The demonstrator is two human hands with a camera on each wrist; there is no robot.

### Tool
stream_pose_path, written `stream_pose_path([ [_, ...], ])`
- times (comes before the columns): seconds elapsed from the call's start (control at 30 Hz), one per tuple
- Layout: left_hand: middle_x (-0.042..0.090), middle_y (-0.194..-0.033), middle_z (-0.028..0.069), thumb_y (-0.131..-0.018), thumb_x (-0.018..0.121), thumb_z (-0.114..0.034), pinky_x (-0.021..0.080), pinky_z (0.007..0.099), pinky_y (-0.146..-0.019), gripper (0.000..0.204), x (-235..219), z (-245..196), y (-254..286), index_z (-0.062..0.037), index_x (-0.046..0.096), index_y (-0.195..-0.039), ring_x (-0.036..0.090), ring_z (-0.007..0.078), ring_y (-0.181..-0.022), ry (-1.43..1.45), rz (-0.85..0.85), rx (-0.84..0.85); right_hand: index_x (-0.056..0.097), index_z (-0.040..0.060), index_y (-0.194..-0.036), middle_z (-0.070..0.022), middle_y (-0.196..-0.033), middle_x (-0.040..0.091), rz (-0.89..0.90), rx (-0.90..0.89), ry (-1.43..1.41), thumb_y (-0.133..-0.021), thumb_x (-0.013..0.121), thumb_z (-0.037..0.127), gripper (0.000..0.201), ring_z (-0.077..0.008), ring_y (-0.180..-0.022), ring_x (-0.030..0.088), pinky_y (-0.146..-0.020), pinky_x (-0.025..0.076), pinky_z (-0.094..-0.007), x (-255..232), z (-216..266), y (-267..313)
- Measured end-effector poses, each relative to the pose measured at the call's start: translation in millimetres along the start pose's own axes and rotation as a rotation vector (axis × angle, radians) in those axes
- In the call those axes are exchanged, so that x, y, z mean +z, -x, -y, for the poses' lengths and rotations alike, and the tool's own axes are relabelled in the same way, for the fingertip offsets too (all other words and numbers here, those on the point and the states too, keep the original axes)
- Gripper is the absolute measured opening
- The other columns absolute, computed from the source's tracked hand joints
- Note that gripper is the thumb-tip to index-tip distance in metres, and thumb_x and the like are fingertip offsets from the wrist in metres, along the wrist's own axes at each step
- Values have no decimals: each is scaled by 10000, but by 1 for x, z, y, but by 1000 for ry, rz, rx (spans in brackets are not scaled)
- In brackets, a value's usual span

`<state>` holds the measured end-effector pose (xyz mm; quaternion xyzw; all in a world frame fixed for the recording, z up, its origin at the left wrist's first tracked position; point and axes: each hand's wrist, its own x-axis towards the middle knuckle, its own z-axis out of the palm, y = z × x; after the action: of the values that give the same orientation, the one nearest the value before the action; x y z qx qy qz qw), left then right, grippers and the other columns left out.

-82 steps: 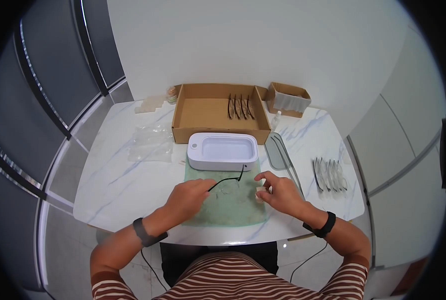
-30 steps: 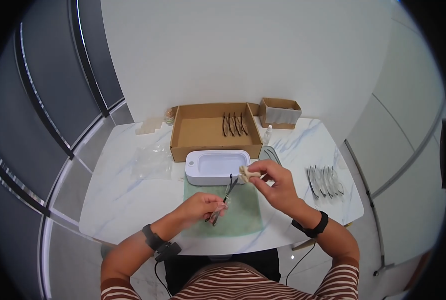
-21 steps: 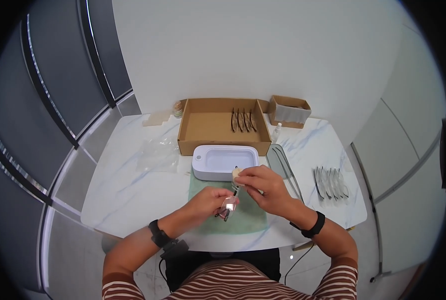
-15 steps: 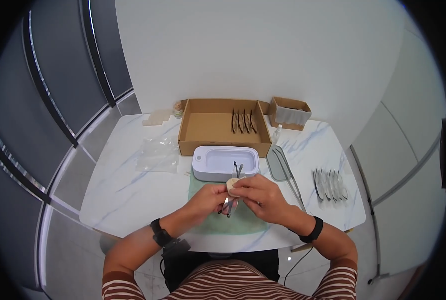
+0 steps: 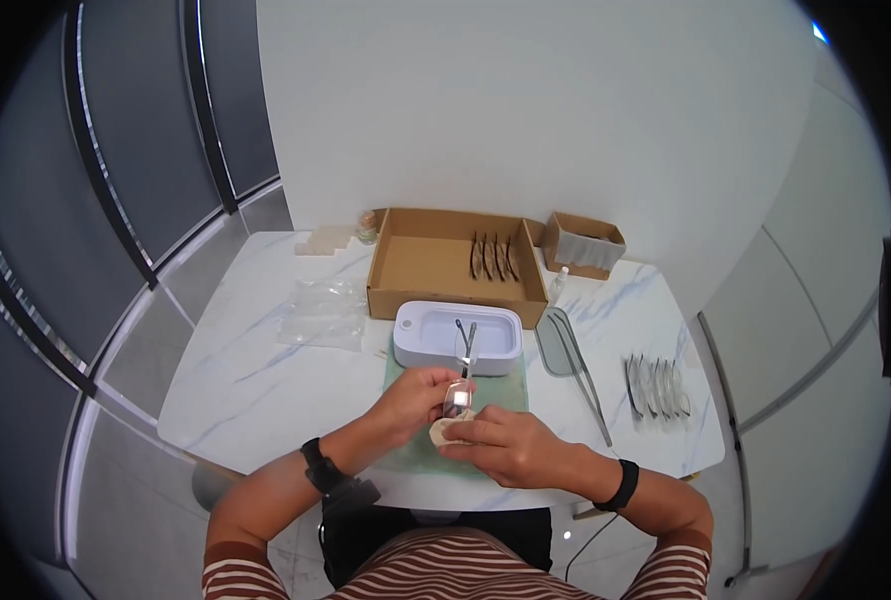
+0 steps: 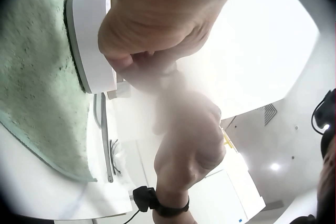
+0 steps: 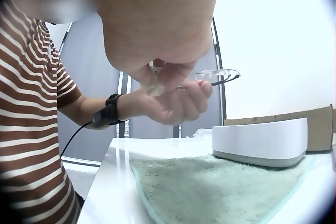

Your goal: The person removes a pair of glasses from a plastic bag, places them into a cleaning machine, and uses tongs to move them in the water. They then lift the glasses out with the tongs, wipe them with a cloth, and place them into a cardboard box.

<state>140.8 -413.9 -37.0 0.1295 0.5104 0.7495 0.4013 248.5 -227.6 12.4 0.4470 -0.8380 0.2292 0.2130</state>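
Note:
In the head view a pair of clear glasses (image 5: 459, 399) is pinched by the left hand (image 5: 409, 405), its dark temples pointing away over the white basin's front. The right hand (image 5: 514, 446) pinches a small cream-coloured piece (image 5: 446, 432) against the near end of the glasses. Both hands are above the green cloth (image 5: 506, 394). From the right wrist view, the left hand (image 7: 176, 102) holds the glasses (image 7: 223, 73) sideways, and the cream piece (image 7: 154, 83) sits between the right fingertips. Haze blurs the contact in the left wrist view.
Behind the hands stands a white basin (image 5: 403, 350); beyond it, a cardboard box (image 5: 406, 258) holds several glasses. At right lie a grey tray (image 5: 554, 352) with tweezers (image 5: 593, 393), and several wrapped glasses (image 5: 656, 388). A clear plastic bag (image 5: 321, 318) lies left, a small bottle (image 5: 559, 284) behind.
The glasses, earlier held low in the left hand, now point away from the body. The right hand has brought the cream piece from the right to the glasses, then down to their near end.

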Motion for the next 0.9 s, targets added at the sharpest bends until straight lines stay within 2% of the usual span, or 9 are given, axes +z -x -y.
stream_pose_path([
  [0.1, 676, -916, 22, -1022, 608, -163, 525, 237, -686, 199, -6, 7, -1, -5, 679, -1121, 634, 86, -761, -38, 47, -5, 758, 101, -1085, -61, -1107, 692, 14, -8, 67, -690, 747, -43, 420, -219, -807, 633, -658, 551, -317, -7, -5, -4],
  [0.2, 683, -892, 20, -1016, 614, -171, 487, 223, -649, 195, -2, 4, 5, -13, 692, -1101, 603, 76, -715, -171, 126, 17, 735, 71, -1086, -88, -1068, 674, -153, 77, 81, -716, 721, -43, 387, -273, -867, 655, -693, 556, -355, -20, -22, -11],
  [0.27, 686, -878, 20, -1013, 619, -177, 462, 214, -629, 195, 3, 0, 11, -16, 698, -1088, 585, 73, -686, -277, 175, 30, 729, 58, -1080, -116, -1029, 680, -305, 213, 136, -736, 718, -74, 369, -306, -884, 671, -716, 557, -379, -24, -38, -11],
  [0.3, 688, -872, 21, -1011, 622, -183, 445, 211, -618, 201, 5, -1, 12, -11, 701, -1080, 570, 73, -662, -281, 174, 38, 729, 58, -1080, -116, -1029, 680, -306, 214, 136, -736, 718, -74, 369, -306, -884, 671, -716, 557, -379, -25, -43, -9],
  [0.37, 690, -866, 23, -1009, 625, -189, 427, 208, -607, 208, 6, 0, 12, -7, 704, -1072, 555, 74, -639, -283, 173, 47, 725, 48, -1069, -119, -1018, 681, -348, 390, 33, -764, 718, -88, 334, -309, -866, 672, -718, 558, -373, -26, -49, -6],
  [0.6, 686, -881, 12, -1016, 615, -199, 429, 214, -608, 221, 7, 0, 10, -7, 702, -1081, 562, 76, -655, -258, 113, 21, 729, 60, -1075, -111, -1015, 680, -318, 280, 75, -779, 722, -67, 322, -302, -881, 677, -724, 561, -368, -12, -30, -4],
  [0.73, 685, -900, 11, -1029, 606, -205, 456, 215, -626, 220, 1, 1, 5, -11, 699, -1075, 585, 71, -704, -223, 69, 49, 726, 61, -1088, -98, -1076, 681, -240, 157, 42, -733, 727, -54, 374, -284, -879, 668, -703, 563, -365, -4, -14, -1],
  [0.8, 688, -907, 14, -1029, 613, -221, 458, 211, -628, 228, 4, 1, 3, -14, 699, -1074, 593, 70, -711, -204, 25, 40, 737, 87, -1085, -96, -1103, 685, -95, 115, 11, -715, 730, -62, 399, -266, -822, 657, -674, 552, -349, -1, -4, -1],
  [0.9, 694, -903, 15, -1024, 626, -242, 458, 202, -628, 237, 5, -3, 4, -22, 703, -1065, 608, 67, -729, -189, -19, 50, 730, 81, -1090, -83, -1113, 678, -75, 86, 2, -724, 730, -46, 388, -259, -802, 640, -656, 548, -350, -1, -1, 2],
])
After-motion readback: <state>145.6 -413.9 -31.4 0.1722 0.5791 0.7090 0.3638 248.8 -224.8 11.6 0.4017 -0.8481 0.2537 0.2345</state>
